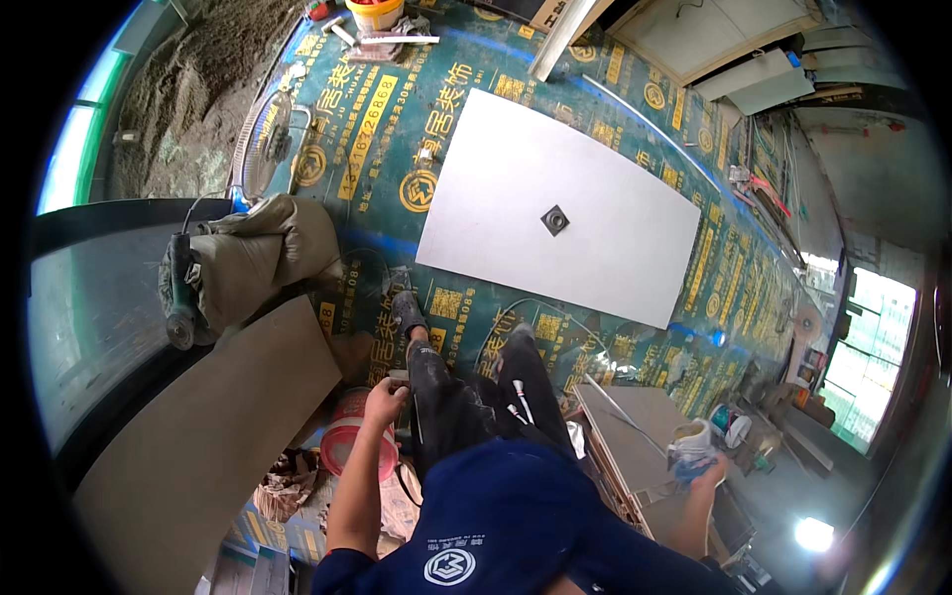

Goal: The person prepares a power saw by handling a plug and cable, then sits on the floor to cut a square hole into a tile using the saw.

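Note:
My left hand [383, 405] is closed on a small greyish object [399, 378] too small to name, above a red bucket [347, 451] beside my legs. My right hand [708, 474] grips a pale container wrapped in crumpled plastic [689, 444], over grey boards [635, 426] at the lower right. Ahead of my feet a large white panel [516, 198] lies on green printed floor covering [357, 178], with a small dark square fitting [554, 220] on it.
An angle grinder [178, 288] rests by khaki bundles [268, 248] at left, with a wire fan guard [260, 149] behind. A long board [198, 416] lies lower left. Dirt [188, 89], a yellow bucket [375, 15], leaning panels [684, 35] and scattered tools [754, 183] line the edges.

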`<control>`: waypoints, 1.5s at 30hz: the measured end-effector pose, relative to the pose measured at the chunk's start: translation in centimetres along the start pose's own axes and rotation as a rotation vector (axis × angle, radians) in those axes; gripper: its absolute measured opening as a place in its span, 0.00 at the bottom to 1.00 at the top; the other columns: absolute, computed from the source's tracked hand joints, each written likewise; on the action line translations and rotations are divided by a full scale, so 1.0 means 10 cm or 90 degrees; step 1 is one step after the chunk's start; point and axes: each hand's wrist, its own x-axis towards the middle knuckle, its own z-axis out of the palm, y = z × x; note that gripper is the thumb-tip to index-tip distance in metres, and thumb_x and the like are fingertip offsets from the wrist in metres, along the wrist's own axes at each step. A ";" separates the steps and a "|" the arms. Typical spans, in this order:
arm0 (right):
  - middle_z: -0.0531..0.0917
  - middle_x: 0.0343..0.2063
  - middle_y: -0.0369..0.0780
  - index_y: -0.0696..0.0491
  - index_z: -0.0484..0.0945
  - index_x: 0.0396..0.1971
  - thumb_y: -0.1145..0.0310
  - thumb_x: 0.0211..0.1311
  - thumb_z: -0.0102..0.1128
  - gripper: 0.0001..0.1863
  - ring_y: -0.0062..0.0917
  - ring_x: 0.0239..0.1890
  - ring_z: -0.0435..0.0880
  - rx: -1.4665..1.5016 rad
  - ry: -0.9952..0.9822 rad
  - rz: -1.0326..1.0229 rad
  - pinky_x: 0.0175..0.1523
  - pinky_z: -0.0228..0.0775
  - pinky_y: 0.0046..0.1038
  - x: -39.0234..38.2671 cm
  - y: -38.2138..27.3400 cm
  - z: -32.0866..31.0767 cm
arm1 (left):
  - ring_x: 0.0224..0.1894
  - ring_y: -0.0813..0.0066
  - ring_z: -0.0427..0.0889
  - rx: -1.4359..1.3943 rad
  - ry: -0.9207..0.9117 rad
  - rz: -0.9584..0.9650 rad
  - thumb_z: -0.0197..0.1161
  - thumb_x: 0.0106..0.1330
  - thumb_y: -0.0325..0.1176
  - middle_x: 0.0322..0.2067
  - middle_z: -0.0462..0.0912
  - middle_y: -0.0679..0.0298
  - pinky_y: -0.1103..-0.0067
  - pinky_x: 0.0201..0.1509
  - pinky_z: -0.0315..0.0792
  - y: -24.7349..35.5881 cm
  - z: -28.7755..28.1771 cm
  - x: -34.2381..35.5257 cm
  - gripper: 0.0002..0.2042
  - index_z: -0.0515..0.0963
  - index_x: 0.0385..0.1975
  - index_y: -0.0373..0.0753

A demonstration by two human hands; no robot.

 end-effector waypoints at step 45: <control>0.71 0.19 0.33 0.51 0.72 0.32 0.58 0.63 0.57 0.12 0.23 0.22 0.71 -0.115 -0.655 0.340 0.33 0.67 0.29 0.14 3.58 5.88 | 0.25 0.78 0.80 0.005 -0.363 -0.075 0.63 0.63 0.34 0.21 0.82 0.65 0.83 0.30 0.73 -0.59 -0.10 3.53 0.09 0.82 0.24 0.35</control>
